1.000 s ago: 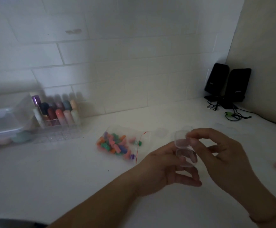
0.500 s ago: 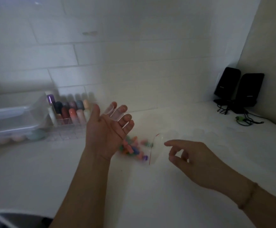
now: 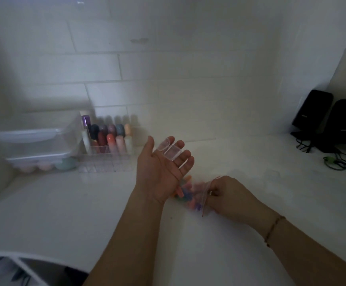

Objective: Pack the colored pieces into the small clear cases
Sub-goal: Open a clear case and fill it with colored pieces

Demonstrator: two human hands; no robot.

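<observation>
My left hand is palm up above the white counter, fingers spread, with a small clear case lying hinged open on the fingers. Below it lies a clear zip bag holding several colored pieces, partly hidden by my left wrist and blurred. My right hand is at the bag's red-striped mouth, its fingers pinching the plastic. Another small clear case sits faintly on the counter to the right.
A clear organizer with several colored tubes stands against the tiled wall at the left, next to stacked clear bins. Two black speakers with cables stand in the back right corner. A white rim shows at the bottom left.
My left hand carried the open case away to the left and turned palm up. My right hand let go of the case, dropped to the bag and took hold of its mouth.
</observation>
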